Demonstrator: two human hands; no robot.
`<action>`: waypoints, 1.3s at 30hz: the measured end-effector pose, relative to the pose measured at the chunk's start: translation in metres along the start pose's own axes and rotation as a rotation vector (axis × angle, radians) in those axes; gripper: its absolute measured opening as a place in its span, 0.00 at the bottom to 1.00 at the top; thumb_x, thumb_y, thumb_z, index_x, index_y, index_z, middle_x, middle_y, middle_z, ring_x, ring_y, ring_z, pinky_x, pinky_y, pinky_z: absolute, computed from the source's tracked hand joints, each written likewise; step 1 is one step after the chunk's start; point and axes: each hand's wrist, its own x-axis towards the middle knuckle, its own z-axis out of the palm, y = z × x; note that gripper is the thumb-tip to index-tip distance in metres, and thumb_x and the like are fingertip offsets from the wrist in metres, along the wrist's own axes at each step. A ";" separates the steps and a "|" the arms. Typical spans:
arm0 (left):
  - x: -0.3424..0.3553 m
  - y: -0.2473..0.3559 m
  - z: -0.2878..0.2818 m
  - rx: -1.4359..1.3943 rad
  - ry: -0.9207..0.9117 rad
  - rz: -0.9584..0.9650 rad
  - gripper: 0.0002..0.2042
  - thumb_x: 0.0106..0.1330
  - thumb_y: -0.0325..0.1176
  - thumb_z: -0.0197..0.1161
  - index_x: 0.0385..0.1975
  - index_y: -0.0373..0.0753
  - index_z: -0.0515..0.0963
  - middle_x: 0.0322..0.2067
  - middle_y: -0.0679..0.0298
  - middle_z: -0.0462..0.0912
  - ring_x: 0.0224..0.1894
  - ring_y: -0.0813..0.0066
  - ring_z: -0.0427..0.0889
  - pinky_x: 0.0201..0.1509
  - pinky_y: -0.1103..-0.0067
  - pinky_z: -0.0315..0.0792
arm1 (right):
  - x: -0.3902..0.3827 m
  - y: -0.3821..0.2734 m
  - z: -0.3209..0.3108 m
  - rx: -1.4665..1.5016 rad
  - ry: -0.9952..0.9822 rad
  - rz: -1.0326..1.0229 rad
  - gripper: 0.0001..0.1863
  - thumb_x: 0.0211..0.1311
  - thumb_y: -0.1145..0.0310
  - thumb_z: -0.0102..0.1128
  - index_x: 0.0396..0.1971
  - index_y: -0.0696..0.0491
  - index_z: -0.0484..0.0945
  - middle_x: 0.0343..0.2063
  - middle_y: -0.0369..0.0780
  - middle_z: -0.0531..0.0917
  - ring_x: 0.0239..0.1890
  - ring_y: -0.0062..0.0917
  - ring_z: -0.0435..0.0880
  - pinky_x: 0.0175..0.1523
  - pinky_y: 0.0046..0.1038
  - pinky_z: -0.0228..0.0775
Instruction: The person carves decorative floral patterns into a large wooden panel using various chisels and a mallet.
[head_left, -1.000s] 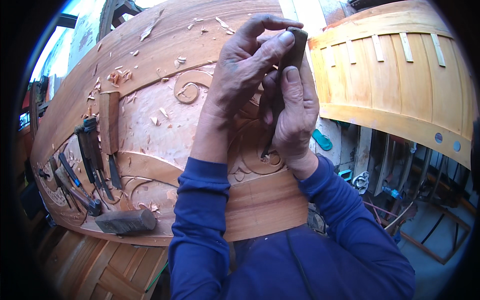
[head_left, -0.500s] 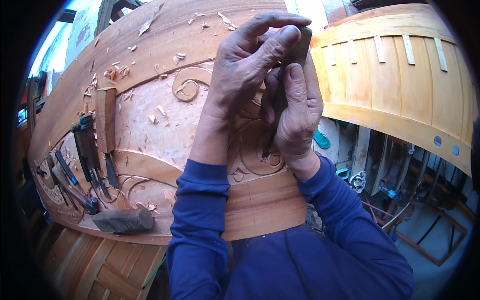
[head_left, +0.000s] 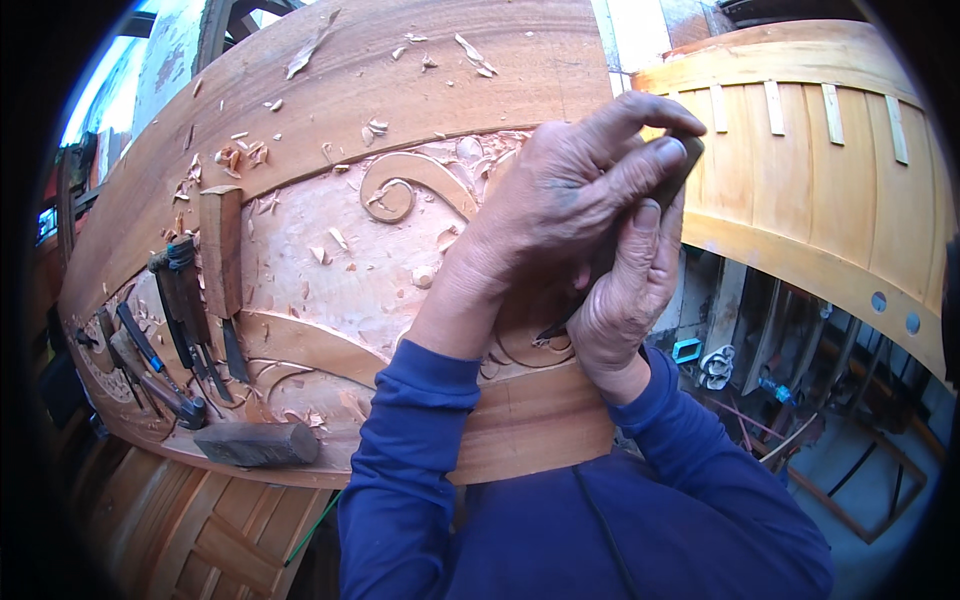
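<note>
Together, both hands point(head_left: 565, 195) point(head_left: 622, 310) grip a chisel point(head_left: 686, 166) (tilted).

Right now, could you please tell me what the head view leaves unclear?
Head view:
Chisel: mostly hidden by the left hand and right hand.
Chisel tip: too shadowed to tell whether it touches the carved board.
Lower carved scroll: partly covered by both hands.
Slatted panel: right end cut off by the dark fisheye rim.
</note>
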 end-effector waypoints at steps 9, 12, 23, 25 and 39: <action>-0.003 0.011 -0.011 -0.033 0.181 0.134 0.26 0.80 0.52 0.62 0.69 0.42 0.78 0.36 0.62 0.89 0.38 0.79 0.86 0.44 0.80 0.80 | -0.032 -0.047 -0.025 0.376 -0.279 -0.077 0.23 0.85 0.55 0.46 0.71 0.44 0.54 0.33 0.37 0.74 0.18 0.16 0.69 0.18 0.19 0.63; -0.009 0.025 -0.022 0.082 0.272 0.174 0.32 0.84 0.57 0.46 0.74 0.38 0.69 0.48 0.59 0.87 0.48 0.71 0.88 0.53 0.75 0.80 | 0.032 -0.013 -0.011 0.194 -0.174 0.068 0.16 0.86 0.59 0.46 0.64 0.48 0.64 0.33 0.35 0.73 0.22 0.14 0.70 0.22 0.17 0.64; -0.010 0.031 -0.025 0.091 0.223 0.182 0.36 0.84 0.62 0.39 0.78 0.39 0.66 0.65 0.51 0.78 0.58 0.68 0.81 0.62 0.73 0.75 | 0.024 0.020 0.009 0.110 -0.290 -0.040 0.28 0.87 0.60 0.45 0.79 0.52 0.58 0.34 0.34 0.74 0.22 0.12 0.68 0.25 0.15 0.61; -0.010 0.034 -0.022 0.010 0.213 0.101 0.34 0.85 0.60 0.41 0.78 0.40 0.66 0.64 0.52 0.79 0.57 0.67 0.82 0.62 0.72 0.76 | 0.022 0.020 0.010 0.094 -0.320 -0.037 0.28 0.87 0.61 0.45 0.79 0.52 0.57 0.33 0.34 0.74 0.22 0.12 0.67 0.25 0.14 0.61; -0.002 0.024 -0.016 -0.294 0.240 0.047 0.15 0.82 0.31 0.61 0.63 0.35 0.80 0.55 0.64 0.86 0.55 0.81 0.82 0.61 0.80 0.77 | 0.018 0.025 0.012 0.073 -0.258 -0.109 0.29 0.87 0.62 0.47 0.80 0.51 0.60 0.29 0.30 0.79 0.18 0.07 0.68 0.22 0.12 0.60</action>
